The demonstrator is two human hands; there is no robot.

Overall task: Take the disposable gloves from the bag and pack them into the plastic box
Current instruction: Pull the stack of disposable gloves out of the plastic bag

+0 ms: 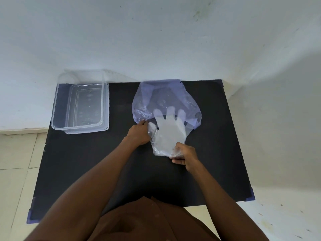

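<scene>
A pale purple see-through bag (pixel 163 98) lies on the black table (pixel 121 162), its mouth facing me. Clear disposable gloves (pixel 169 132) stick halfway out of it, fingertips still inside the bag. My left hand (pixel 139 133) pinches the bag's near left edge beside the gloves' thumb. My right hand (pixel 185 154) is closed on the gloves' cuff end, nearest me. An open clear plastic box (pixel 81 105) stands at the table's far left corner, with nothing in it that I can see.
A white wall rises just behind the table's far edge. Tiled floor shows to the left and right of the table. My brown clothing fills the bottom of the view.
</scene>
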